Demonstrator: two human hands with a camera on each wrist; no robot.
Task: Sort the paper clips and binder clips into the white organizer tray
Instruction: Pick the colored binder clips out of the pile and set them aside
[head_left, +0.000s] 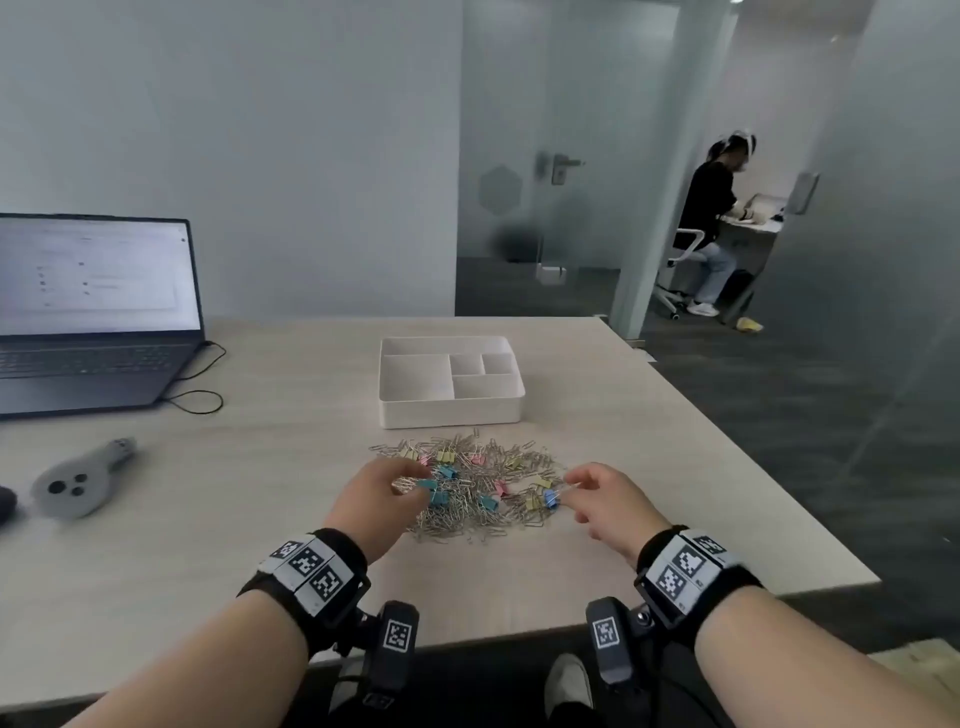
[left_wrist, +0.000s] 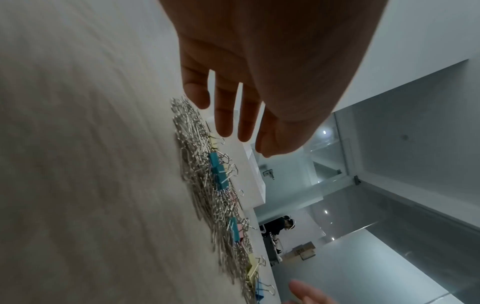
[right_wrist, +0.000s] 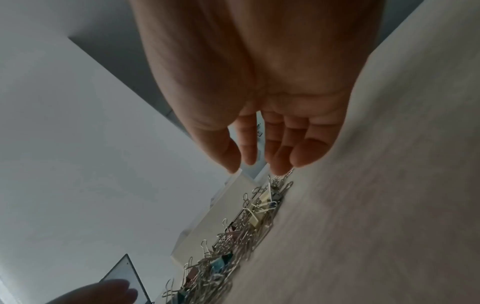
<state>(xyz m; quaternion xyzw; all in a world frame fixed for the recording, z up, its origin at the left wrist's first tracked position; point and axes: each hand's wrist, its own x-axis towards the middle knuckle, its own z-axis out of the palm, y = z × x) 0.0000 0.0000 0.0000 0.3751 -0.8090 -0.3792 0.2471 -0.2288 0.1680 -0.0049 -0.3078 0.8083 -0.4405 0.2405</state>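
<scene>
White tray (head_left: 451, 411), silver paper clips (head_left: 457, 522), teal, yellow, pink binder clips (head_left: 448, 472)

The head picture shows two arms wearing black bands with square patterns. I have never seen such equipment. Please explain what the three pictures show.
There is no machine: a person works with bare hands. The wide picture comes from a camera on the head; the other two come from cameras strapped under each wrist, looking along the fingers. The patterned bands sit on the wrists. On the table lies a pile of silver paper clips mixed with coloured binder clips; behind it stands the white organizer tray. A laptop and a grey controller lie to the left. The left hand and the right hand hover at the pile with loose fingers; neither plainly holds anything.
</scene>
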